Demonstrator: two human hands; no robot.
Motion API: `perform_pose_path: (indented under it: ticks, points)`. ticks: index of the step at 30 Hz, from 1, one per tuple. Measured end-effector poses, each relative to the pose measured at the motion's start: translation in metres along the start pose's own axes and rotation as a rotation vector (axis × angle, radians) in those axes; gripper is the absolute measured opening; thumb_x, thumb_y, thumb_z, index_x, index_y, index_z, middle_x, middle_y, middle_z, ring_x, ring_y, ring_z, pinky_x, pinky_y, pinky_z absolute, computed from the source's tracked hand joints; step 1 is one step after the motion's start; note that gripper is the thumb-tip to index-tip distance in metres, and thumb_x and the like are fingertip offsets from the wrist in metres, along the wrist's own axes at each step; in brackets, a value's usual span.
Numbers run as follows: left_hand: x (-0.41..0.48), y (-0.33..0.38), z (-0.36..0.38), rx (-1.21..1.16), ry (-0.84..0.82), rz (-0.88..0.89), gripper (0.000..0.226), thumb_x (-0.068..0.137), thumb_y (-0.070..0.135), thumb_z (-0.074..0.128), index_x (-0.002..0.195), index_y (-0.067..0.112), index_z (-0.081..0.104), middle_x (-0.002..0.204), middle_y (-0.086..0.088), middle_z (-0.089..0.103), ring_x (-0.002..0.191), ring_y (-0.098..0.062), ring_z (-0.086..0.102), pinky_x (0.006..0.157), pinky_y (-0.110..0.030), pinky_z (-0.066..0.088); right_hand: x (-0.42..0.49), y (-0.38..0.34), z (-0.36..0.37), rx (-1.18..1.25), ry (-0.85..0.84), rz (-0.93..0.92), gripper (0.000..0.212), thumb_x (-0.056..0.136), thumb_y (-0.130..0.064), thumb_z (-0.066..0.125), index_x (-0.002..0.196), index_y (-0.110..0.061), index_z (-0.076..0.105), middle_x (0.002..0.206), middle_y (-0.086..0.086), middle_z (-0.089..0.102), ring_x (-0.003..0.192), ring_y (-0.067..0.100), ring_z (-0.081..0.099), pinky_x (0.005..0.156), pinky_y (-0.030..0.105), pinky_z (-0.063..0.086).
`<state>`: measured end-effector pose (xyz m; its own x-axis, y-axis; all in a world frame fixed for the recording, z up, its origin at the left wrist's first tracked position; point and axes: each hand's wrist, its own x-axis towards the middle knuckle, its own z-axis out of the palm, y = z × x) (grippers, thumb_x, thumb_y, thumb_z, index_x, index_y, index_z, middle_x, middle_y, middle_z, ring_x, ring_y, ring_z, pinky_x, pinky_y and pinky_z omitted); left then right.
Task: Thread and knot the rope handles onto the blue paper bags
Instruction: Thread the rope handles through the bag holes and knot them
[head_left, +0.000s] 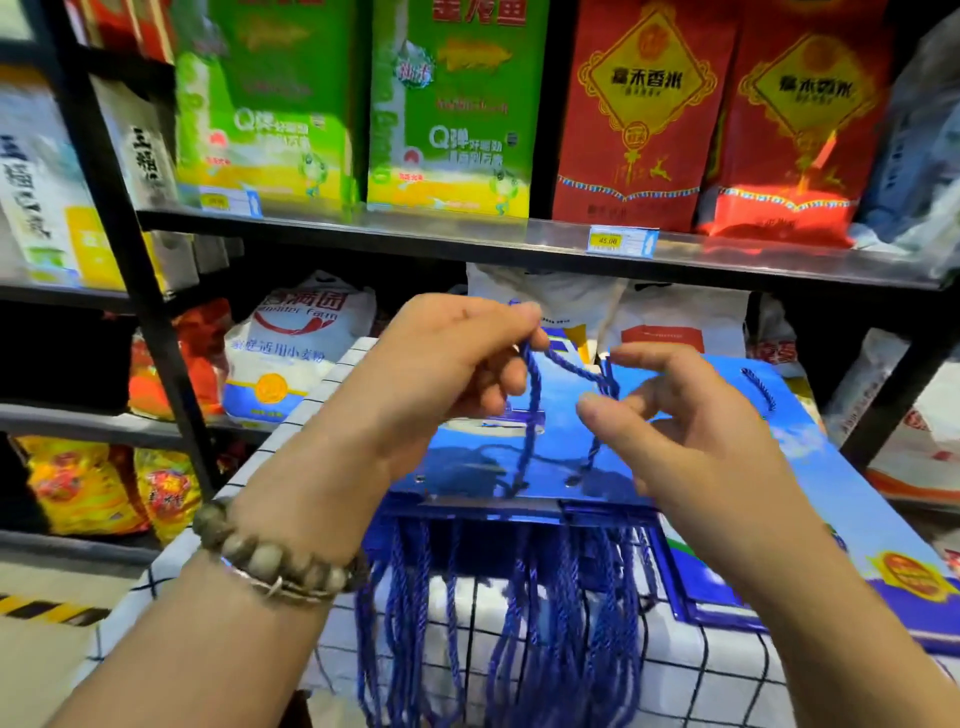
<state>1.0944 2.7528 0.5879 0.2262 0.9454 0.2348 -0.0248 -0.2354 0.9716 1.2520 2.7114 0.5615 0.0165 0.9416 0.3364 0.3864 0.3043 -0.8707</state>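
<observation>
Shelving (363, 224) fills the background: 2 green packs (260, 104) and 2 red packs (644, 104) on the upper level, sacks below, mostly blurred.
Table with checked cloth (727, 670) in front of it, near edge cut off by the frame.
Blue paper bags lie flat on the cloth. Top bag (467, 462) is under both hands. Another bag (810, 457) shows to the right with a rope already through it, and one more corner at lower right. I count 3, but the overlap makes that unsure.
Bundle of loose blue ropes (493, 623) hangs over the table edge just below the top bag. Too tangled to count.
Left hand (457, 364): thumb and index pinch the rope handle (569, 366) at its high point above the bag, other fingers curled.
Right hand (691, 431): fingers curled, the rope bends between index and thumb. Exact contact is hidden behind the thumb.
1 rope in work. Both strands drop to 2 holes near the bag's near edge.
Bead bracelet (275, 561) on left wrist.
1 price tag (621, 241) on the shelf edge.
</observation>
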Motion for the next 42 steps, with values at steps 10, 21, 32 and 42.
perform_pose_path:
  ticks: [10, 21, 32, 42]
  points:
    - [0.011, 0.001, -0.025, -0.009, -0.033, -0.060, 0.027, 0.093, 0.024, 0.048, 0.074, 0.012, 0.062, 0.047, 0.002, 0.058, 0.037, -0.006, 0.049, 0.039, -0.012, 0.035, 0.026, -0.007, 0.035, -0.307, -0.181, -0.090, 0.023, 0.077, -0.024, 0.069, 0.058, -0.014, 0.062, 0.045, -0.004, 0.051, 0.044, 0.008, 0.051, 0.046, 0.014, 0.037]
    - [-0.047, -0.075, -0.081, 1.024, -0.093, 0.094, 0.074, 0.061, 0.073, 0.034, 0.114, 0.030, 0.063, 0.112, 0.015, 0.062, 0.103, 0.000, 0.054, 0.091, -0.025, 0.042, 0.036, 0.002, 0.058, -0.177, -0.312, -0.085, 0.038, 0.072, 0.008, 0.067, 0.074, -0.030, 0.065, 0.074, -0.005, 0.068, 0.075, 0.009, 0.065, 0.079, 0.025, 0.053]
    - [-0.058, -0.083, -0.083, 0.876, 0.047, 0.198, 0.057, 0.061, 0.068, 0.046, 0.090, 0.027, 0.074, 0.092, 0.013, 0.072, 0.091, 0.002, 0.059, 0.080, -0.022, 0.043, 0.031, 0.009, 0.073, -0.267, -0.391, -0.114, 0.039, 0.072, 0.002, 0.071, 0.062, -0.033, 0.058, 0.063, -0.009, 0.065, 0.066, 0.003, 0.063, 0.075, 0.027, 0.054]
    - [-0.060, -0.078, -0.084, 1.153, -0.018, 0.361, 0.045, 0.070, 0.060, 0.046, 0.089, 0.029, 0.071, 0.081, 0.014, 0.070, 0.071, -0.004, 0.059, 0.055, -0.023, 0.045, 0.031, 0.011, 0.078, -0.386, -0.435, -0.169, 0.040, 0.073, -0.002, 0.071, 0.062, -0.036, 0.055, 0.065, -0.014, 0.064, 0.070, -0.001, 0.063, 0.077, 0.026, 0.053]
